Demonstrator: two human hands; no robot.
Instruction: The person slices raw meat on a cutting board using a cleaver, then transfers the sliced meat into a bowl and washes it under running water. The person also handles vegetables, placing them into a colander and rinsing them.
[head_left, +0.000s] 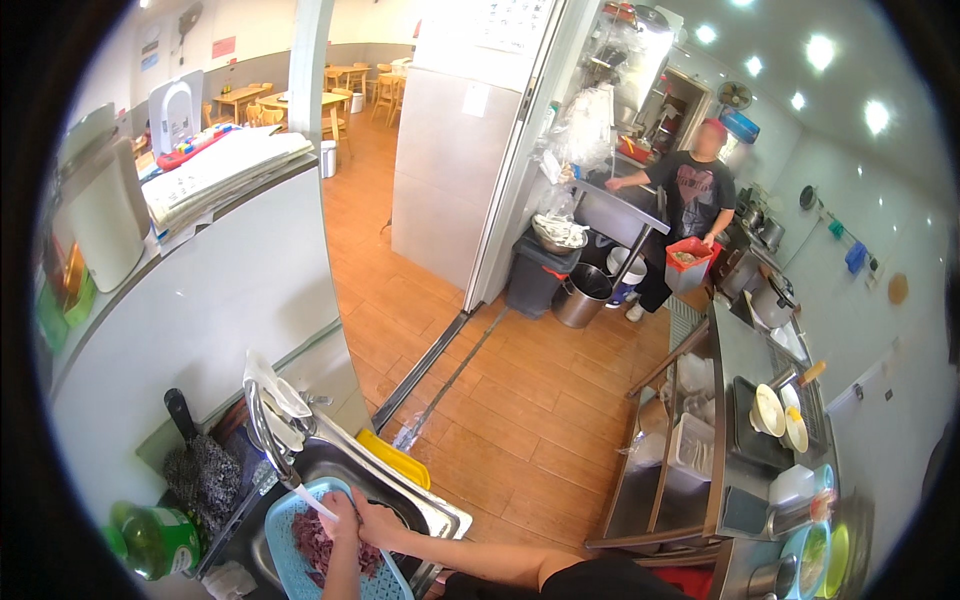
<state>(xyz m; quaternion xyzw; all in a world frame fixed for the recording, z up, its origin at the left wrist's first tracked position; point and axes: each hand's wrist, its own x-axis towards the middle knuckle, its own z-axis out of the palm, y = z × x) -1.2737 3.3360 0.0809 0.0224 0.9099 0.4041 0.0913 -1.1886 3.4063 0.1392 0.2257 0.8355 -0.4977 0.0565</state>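
Observation:
My left hand (341, 519) and my right hand (373, 523) are pressed together over a light-blue plastic basket (276, 534). Water from a chrome faucet (262, 431) runs onto the left hand. Raw dark-red meat pieces (311, 541) lie in the basket below my wrists. Whether anything is between my palms or fingers is hidden. The basket stands in a stainless-steel sink (259, 559), tilted in this view.
A green bottle (154, 540) and a scouring brush (199, 469) stand left of the sink. A yellow plastic tray (394, 459) leans at its far edge. Steel shelving (652, 480) lines the right side. Another person (694, 191) stands further back, holding a red-lined bin (688, 266).

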